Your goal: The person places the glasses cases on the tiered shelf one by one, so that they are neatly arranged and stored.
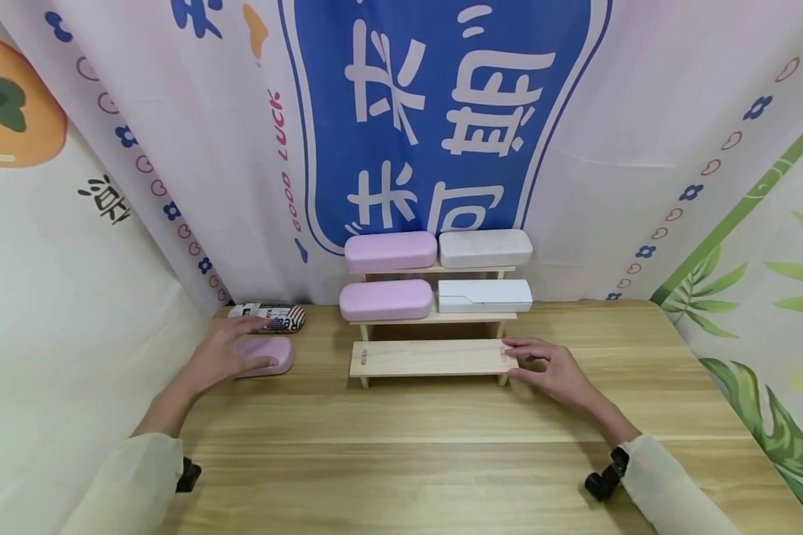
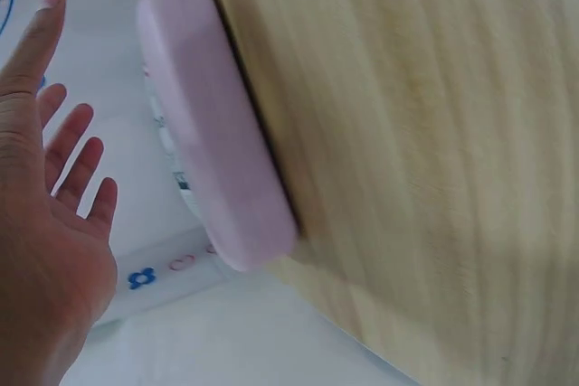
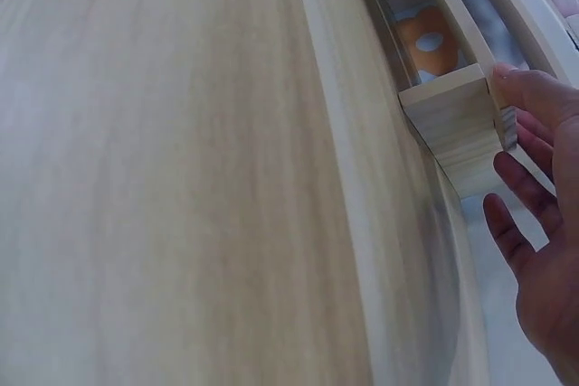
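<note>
My left hand (image 1: 230, 353) is over a pink glasses case (image 1: 274, 355) at the table's left side. Its fingers are spread and hold nothing; in the left wrist view a gap shows between them and the pink case (image 2: 213, 124). Just behind lies a patterned glasses case (image 1: 286, 319) with lettering and stripes, partly covered by the fingers. My right hand (image 1: 552, 371) grips the right end of the bare lowest step of a wooden stepped stand (image 1: 431, 358). In the right wrist view the thumb lies on the step's edge, with the other fingers around its end.
Two pink cases (image 1: 391, 251) (image 1: 386, 299) stand on the left of the upper steps. Right of them are a grey-white case (image 1: 485, 248) and a white flap case (image 1: 485, 296). A printed curtain (image 1: 589, 186) hangs behind the wooden table (image 1: 401, 461).
</note>
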Tool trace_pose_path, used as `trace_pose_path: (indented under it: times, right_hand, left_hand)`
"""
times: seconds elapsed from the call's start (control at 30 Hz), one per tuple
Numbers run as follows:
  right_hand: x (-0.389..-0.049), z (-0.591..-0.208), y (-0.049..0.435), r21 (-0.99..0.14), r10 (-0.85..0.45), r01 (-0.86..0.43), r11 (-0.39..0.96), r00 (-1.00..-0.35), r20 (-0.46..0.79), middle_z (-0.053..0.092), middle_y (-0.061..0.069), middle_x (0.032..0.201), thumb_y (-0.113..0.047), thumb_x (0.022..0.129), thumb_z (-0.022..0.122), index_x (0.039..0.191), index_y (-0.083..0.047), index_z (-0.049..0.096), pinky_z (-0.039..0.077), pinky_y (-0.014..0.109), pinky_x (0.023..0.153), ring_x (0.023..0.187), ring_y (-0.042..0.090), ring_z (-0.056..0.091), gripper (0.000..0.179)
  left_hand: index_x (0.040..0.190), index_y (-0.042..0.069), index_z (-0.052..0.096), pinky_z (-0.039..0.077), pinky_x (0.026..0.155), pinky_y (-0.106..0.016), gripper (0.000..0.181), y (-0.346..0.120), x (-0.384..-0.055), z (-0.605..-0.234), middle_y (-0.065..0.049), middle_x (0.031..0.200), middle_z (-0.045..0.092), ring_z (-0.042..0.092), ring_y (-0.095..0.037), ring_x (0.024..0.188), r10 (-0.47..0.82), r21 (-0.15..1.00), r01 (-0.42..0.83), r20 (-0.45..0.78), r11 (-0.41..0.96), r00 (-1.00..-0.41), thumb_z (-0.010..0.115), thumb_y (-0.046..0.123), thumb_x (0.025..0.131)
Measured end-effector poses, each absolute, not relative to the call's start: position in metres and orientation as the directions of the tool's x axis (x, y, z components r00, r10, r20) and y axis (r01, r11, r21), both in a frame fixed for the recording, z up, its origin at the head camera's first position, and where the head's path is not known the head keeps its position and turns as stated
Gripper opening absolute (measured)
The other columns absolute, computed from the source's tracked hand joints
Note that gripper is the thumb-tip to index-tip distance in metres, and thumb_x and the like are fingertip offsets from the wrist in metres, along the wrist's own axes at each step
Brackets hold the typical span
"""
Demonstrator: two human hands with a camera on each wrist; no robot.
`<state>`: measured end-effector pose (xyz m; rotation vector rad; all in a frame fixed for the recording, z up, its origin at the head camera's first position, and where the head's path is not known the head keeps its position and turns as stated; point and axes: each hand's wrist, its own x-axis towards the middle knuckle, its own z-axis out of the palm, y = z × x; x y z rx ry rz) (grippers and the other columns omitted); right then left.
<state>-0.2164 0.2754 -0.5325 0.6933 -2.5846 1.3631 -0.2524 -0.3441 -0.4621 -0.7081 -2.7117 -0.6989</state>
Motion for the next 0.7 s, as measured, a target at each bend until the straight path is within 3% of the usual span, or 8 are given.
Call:
trace_pose_path:
  times: [0.17, 0.37, 0.43, 0.5, 0.63, 0.7]
  right_hand:
    - [-0.215, -0.531, 0.278, -0.687, -0.33, -0.5, 0.528, -0.866, 0.377, 0.071, 0.012, 0.141, -0.014, 0.085, 0.089, 0.123, -0.011, 0.078, 0.063, 0.034, 0.091, 0.124, 0.019, 0.069, 0.039]
    - [-0.214, -0.529, 0.279, -0.585, -0.333, -0.537, 0.608, -0.841, 0.427, 0.069, 0.017, 0.141, -0.014, 0.081, 0.092, 0.132, -0.007, 0.073, 0.064, 0.048, 0.092, 0.123, 0.036, 0.068, 0.055]
    - [-0.214, -0.528, 0.279, -0.548, -0.33, -0.548, 0.631, -0.83, 0.45, 0.069, 0.016, 0.141, -0.015, 0.078, 0.094, 0.134, -0.005, 0.072, 0.062, 0.043, 0.098, 0.125, 0.037, 0.067, 0.06]
    - [-0.214, -0.527, 0.278, -0.501, -0.33, -0.568, 0.653, -0.808, 0.487, 0.069, 0.016, 0.141, -0.016, 0.075, 0.097, 0.134, -0.003, 0.071, 0.056, 0.03, 0.108, 0.126, 0.037, 0.066, 0.066]
    - [-0.212, -0.526, 0.278, -0.41, -0.332, -0.615, 0.674, -0.748, 0.575, 0.068, 0.018, 0.141, -0.016, 0.066, 0.1, 0.137, -0.002, 0.068, 0.032, 0.007, 0.118, 0.126, 0.039, 0.064, 0.079]
    - [-0.211, -0.525, 0.278, -0.377, -0.339, -0.638, 0.671, -0.716, 0.61, 0.066, 0.02, 0.143, -0.014, 0.064, 0.101, 0.141, -0.001, 0.065, 0.026, 0.005, 0.12, 0.127, 0.04, 0.063, 0.086]
  left_hand:
    - [0.138, -0.003, 0.065, 0.039, 0.109, -0.077, 0.081, -0.354, -0.25, -0.469, -0.034, 0.14, 0.062, 0.054, -0.056, 0.131, 0.361, 0.43, 0.431, 0.238, 0.793, -0.902, 0.097, 0.033, 0.073]
    - [0.137, -0.007, 0.064, 0.04, 0.11, -0.075, 0.082, -0.365, -0.255, -0.484, -0.036, 0.14, 0.062, 0.055, -0.058, 0.13, 0.376, 0.402, 0.442, 0.234, 0.802, -0.896, 0.096, 0.034, 0.074]
    - [0.137, -0.01, 0.062, 0.041, 0.111, -0.073, 0.083, -0.368, -0.256, -0.487, -0.037, 0.14, 0.061, 0.055, -0.058, 0.131, 0.387, 0.404, 0.448, 0.227, 0.798, -0.894, 0.096, 0.032, 0.075]
    - [0.138, -0.011, 0.061, 0.04, 0.112, -0.073, 0.083, -0.371, -0.256, -0.49, -0.038, 0.142, 0.059, 0.054, -0.058, 0.132, 0.383, 0.413, 0.437, 0.211, 0.799, -0.899, 0.096, 0.032, 0.076]
    - [0.14, -0.01, 0.06, 0.042, 0.111, -0.072, 0.086, -0.375, -0.255, -0.492, -0.037, 0.143, 0.058, 0.054, -0.057, 0.133, 0.363, 0.412, 0.4, 0.169, 0.819, -0.916, 0.095, 0.035, 0.077]
    - [0.141, -0.01, 0.06, 0.043, 0.11, -0.071, 0.087, -0.376, -0.254, -0.492, -0.037, 0.143, 0.059, 0.054, -0.057, 0.132, 0.351, 0.404, 0.384, 0.156, 0.83, -0.923, 0.095, 0.038, 0.077]
